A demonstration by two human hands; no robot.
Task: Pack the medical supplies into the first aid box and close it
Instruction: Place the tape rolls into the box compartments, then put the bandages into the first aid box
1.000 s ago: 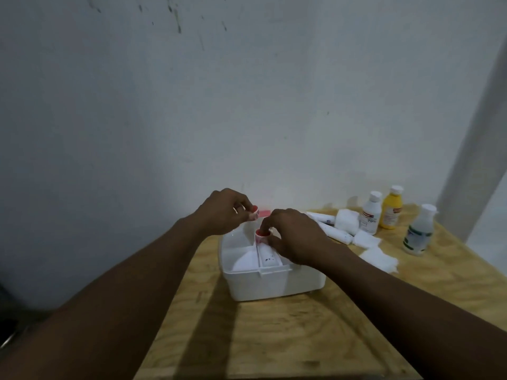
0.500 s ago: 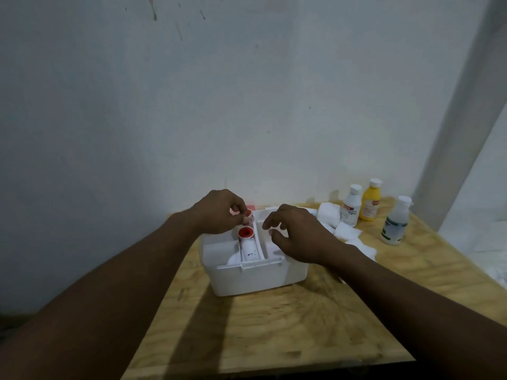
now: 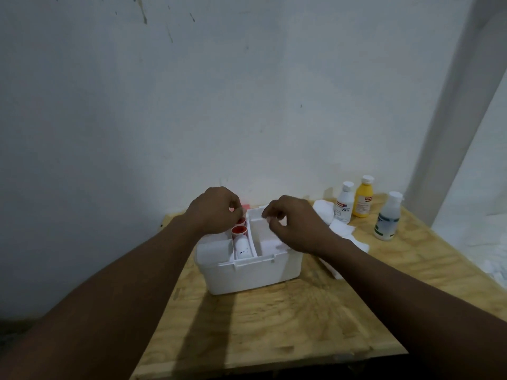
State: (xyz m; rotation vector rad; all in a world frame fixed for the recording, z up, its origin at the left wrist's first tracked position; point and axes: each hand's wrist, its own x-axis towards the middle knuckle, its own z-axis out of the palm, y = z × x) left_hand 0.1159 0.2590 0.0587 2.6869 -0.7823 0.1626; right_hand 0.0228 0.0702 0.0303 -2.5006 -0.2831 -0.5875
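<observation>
White plastic box (image 3: 248,272) sits open near the back of the plywood bench (image 3: 288,325), its inside split by upright dividers into several compartments. In the narrow middle slot lies a small white tube with a red cap (image 3: 241,244), and a second red cap (image 3: 241,221) shows just behind it, under the left hand (image 3: 216,211). The fingers (image 3: 236,212) of that hand are curled close together at this second cap; whether they actually pinch it cannot be told. The right hand (image 3: 295,223) hovers over the right-hand compartment with fingers bent and loosely parted, holding nothing visible.

Packing looks to be at an early stage: the small tubes are going in, while most supplies wait outside. To the right of the box lie white gauze pads (image 3: 341,231), and beyond them stand a white bottle (image 3: 344,205), a yellow bottle (image 3: 364,197) and a clear bottle (image 3: 387,218). The next move probably calls for the right hand to reach toward those, and the upright bottles may need laying down to fit under a lid.
</observation>
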